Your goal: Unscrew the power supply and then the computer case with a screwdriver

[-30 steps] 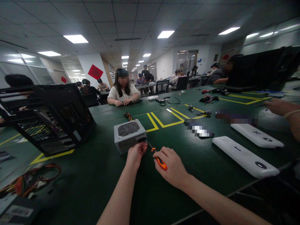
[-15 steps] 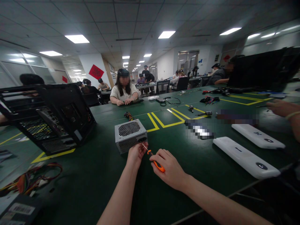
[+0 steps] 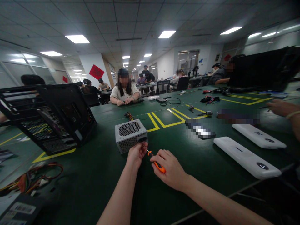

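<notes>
A grey computer power supply (image 3: 127,144) with a honeycomb vent on top stands on the green table. Against its near right corner is my left hand (image 3: 137,153), fingers pinched together by the tip of a screwdriver; whatever sits between them is too small to make out. My right hand (image 3: 169,168) grips the orange and black handle of that screwdriver (image 3: 159,166). Its thin shaft points up and left at my left fingertips, close to the black socket on the power supply's side.
A black computer case (image 3: 70,115) stands at left, with loose cables (image 3: 30,179) and a second power supply (image 3: 16,209) nearer. Right of my hands lie a pixelated device (image 3: 200,128) and two white devices (image 3: 246,156). Another person's hand (image 3: 281,109) is at far right; a person sits opposite.
The screwdriver has shifted very slightly right and down with my right hand. My left hand stays at the power supply's corner, its fingers still pinched.
</notes>
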`<state>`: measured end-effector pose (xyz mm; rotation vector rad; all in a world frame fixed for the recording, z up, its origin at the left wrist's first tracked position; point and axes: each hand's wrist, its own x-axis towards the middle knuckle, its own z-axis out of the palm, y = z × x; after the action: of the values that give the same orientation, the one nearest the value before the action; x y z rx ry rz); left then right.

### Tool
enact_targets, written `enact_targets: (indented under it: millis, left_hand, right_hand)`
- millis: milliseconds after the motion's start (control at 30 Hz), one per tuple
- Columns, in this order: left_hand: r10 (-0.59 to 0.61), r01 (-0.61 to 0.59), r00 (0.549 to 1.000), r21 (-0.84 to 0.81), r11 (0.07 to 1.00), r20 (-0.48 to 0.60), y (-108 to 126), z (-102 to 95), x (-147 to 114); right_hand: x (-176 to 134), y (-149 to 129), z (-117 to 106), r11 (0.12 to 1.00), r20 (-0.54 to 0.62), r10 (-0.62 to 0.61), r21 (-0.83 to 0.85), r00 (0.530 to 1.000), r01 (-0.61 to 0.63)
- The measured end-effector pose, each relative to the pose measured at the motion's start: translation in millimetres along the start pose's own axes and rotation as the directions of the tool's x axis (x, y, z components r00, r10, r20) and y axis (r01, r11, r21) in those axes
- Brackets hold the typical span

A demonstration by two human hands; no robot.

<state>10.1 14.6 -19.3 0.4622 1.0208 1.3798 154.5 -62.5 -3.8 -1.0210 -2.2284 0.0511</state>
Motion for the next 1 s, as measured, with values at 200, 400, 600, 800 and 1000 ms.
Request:
enact_targets:
  millis: [200,400,600,800,1000]
  left_hand:
    - [-0.033,0.034,0.999,-0.037,0.999,0.008,1.9,-0.5,0.4]
    - [-0.056,0.058,0.997,-0.036,0.998,0.044,1.6,-3.0,3.3]
    - [-0.054,0.054,0.997,-0.009,0.998,0.055,0.4,-3.6,3.7]
    - [-0.044,0.046,0.997,-0.026,0.999,0.055,1.0,-4.1,3.6]
    - [-0.047,0.048,0.998,-0.027,0.998,0.041,3.7,-1.2,0.4]
  right_hand:
    - [0.6,-0.5,-1.7,1.000,-0.053,0.005,0.007,0.999,-0.004]
    - [0.4,0.1,-2.5,0.999,-0.071,0.031,-0.005,0.997,-0.031]
    - [0.6,1.1,-0.8,1.000,-0.049,0.024,0.019,0.999,-0.023]
    - [2.5,2.2,3.1,1.000,-0.006,-0.010,0.018,1.000,0.010]
    - [3.6,2.9,5.2,1.000,0.018,-0.006,-0.004,1.000,0.006]
